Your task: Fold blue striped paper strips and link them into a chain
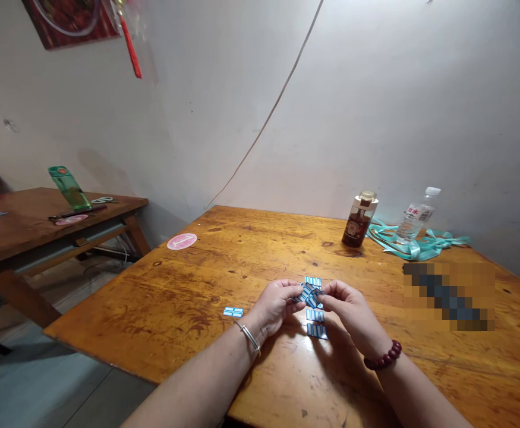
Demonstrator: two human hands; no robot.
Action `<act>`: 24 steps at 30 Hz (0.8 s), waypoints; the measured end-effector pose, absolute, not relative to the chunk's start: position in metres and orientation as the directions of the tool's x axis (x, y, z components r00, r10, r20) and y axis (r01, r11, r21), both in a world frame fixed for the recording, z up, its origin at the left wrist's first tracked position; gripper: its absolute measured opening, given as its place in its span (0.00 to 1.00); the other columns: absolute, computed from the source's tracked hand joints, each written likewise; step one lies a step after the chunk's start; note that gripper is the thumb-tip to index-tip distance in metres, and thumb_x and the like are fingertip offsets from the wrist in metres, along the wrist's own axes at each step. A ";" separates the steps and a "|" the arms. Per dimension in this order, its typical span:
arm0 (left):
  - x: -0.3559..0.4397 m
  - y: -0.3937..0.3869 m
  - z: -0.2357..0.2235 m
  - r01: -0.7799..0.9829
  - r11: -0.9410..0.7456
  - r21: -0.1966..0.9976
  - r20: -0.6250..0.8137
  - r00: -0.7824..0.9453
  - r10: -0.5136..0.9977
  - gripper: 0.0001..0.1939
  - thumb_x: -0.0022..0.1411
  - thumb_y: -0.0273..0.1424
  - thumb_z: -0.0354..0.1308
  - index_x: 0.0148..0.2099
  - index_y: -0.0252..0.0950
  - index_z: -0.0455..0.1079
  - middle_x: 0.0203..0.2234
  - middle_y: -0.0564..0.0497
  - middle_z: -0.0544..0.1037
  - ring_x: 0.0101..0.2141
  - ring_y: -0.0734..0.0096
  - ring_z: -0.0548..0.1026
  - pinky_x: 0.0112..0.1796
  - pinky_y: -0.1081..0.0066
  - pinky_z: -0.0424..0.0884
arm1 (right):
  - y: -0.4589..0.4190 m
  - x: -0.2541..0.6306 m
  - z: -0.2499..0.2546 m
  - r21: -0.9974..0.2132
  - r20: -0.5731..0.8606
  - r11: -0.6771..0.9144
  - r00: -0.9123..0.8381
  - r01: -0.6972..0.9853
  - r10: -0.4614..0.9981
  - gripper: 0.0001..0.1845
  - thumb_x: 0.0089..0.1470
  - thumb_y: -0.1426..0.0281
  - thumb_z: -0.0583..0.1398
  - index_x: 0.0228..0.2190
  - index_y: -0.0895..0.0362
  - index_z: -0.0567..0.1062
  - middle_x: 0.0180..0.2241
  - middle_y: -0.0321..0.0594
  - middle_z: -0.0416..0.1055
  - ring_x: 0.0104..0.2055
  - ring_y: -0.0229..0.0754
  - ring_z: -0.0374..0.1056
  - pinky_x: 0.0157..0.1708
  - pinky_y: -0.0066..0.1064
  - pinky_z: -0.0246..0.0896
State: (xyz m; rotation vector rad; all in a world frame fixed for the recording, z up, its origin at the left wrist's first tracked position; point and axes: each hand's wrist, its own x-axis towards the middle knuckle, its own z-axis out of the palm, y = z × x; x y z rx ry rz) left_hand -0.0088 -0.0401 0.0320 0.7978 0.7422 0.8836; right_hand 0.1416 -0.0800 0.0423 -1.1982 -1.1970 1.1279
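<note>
On my feed, the left hand (277,306) and the right hand (351,312) are narrow and close together, their fingertips pinching a bent blue-and-white printed strip (309,294) between them. I judge it is held up off the surface (153,297) so both hands can work it. A lower strip (315,315) and a nearer strip (317,331) lie just below the hands, a far strip (313,281) just beyond them, and a side strip (233,312) just out from the left hand, all seemingly placed within easy reach. Well beyond the right hand, a brown bottle (359,220) and a water bottle (415,217) stand by teal ribbon (413,244), out of the working area.
</note>
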 end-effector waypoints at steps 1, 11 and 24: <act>-0.009 -0.040 0.032 -0.372 0.402 0.837 -0.225 0.436 0.871 0.08 0.44 0.27 0.60 0.29 0.29 0.67 0.26 0.49 0.71 0.24 0.81 0.69 0.27 0.80 0.67 | -0.080 0.141 0.042 -0.999 0.036 0.037 0.052 -0.016 0.998 0.06 0.40 0.71 0.60 0.20 0.59 0.67 0.20 0.33 0.63 0.24 0.32 0.58 0.25 0.26 0.54; -0.008 -0.044 0.036 -0.353 0.399 0.846 -0.223 0.446 0.867 0.09 0.44 0.28 0.61 0.31 0.29 0.68 0.28 0.48 0.71 0.27 0.80 0.69 0.29 0.81 0.67 | -0.079 0.143 0.037 -0.984 -0.031 -0.026 0.024 -0.178 0.999 0.08 0.39 0.69 0.61 0.25 0.58 0.68 0.24 0.35 0.66 0.24 0.33 0.60 0.25 0.27 0.57; -0.009 -0.047 0.037 -0.279 0.353 0.893 -0.184 0.490 0.852 0.14 0.38 0.31 0.64 0.29 0.29 0.68 0.25 0.50 0.70 0.24 0.82 0.68 0.27 0.81 0.65 | -0.079 0.140 0.035 -0.991 0.012 0.014 0.009 -0.137 1.000 0.12 0.38 0.66 0.62 0.26 0.59 0.69 0.24 0.36 0.66 0.25 0.34 0.61 0.26 0.27 0.58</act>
